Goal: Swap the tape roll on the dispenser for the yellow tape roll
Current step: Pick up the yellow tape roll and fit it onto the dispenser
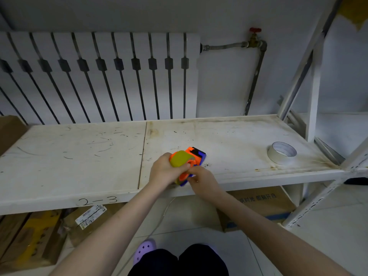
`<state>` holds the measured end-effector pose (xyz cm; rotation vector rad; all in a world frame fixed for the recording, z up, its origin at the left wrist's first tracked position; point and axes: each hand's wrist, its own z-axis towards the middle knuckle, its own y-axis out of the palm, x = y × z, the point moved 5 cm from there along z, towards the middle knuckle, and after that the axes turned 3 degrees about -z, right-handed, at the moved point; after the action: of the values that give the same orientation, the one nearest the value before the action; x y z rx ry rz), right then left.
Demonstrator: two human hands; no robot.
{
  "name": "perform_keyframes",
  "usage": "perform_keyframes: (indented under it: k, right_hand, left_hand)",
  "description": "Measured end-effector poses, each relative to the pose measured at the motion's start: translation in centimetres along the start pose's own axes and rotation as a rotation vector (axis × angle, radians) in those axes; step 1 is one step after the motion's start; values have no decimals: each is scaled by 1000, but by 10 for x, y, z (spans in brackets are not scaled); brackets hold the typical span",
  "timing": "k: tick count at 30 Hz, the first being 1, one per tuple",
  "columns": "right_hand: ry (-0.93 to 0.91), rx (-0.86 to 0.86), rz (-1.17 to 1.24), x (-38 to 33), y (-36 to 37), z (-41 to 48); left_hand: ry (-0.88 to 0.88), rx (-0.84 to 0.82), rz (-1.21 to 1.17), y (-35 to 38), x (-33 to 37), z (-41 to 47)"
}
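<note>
The orange and blue tape dispenser (192, 159) is held just above the front edge of the white shelf (79, 156), near its middle seam. The yellow tape roll (180, 157) sits on the dispenser. The left hand (164, 171) is closed around the roll and the dispenser body. The right hand (202, 179) pinches the dispenser's lower end with its fingertips. A white tape roll (281, 153) lies flat near the shelf's right end, well apart from both hands.

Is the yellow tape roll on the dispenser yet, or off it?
On it: the yellow tape roll sits around the orange dispenser's hub, held by both hands.
</note>
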<state>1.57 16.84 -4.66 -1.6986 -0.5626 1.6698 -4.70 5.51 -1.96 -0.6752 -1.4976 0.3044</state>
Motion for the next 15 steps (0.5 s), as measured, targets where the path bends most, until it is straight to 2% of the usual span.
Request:
perform_keyframes:
  k: [3, 6, 13, 15]
  right_hand:
    - [113, 124, 59, 10, -25, 6]
    - [135, 194, 124, 17, -38, 9]
    - [131, 55, 294, -4, -24, 15]
    - [129, 22, 327, -7, -19, 16]
  left_hand:
    - [78, 10, -9, 1, -2, 0]
    - [89, -25, -65, 0, -7, 4]
    - [61, -111, -158, 1, -9, 9]
    - [4, -182, -263, 1, -5, 7]
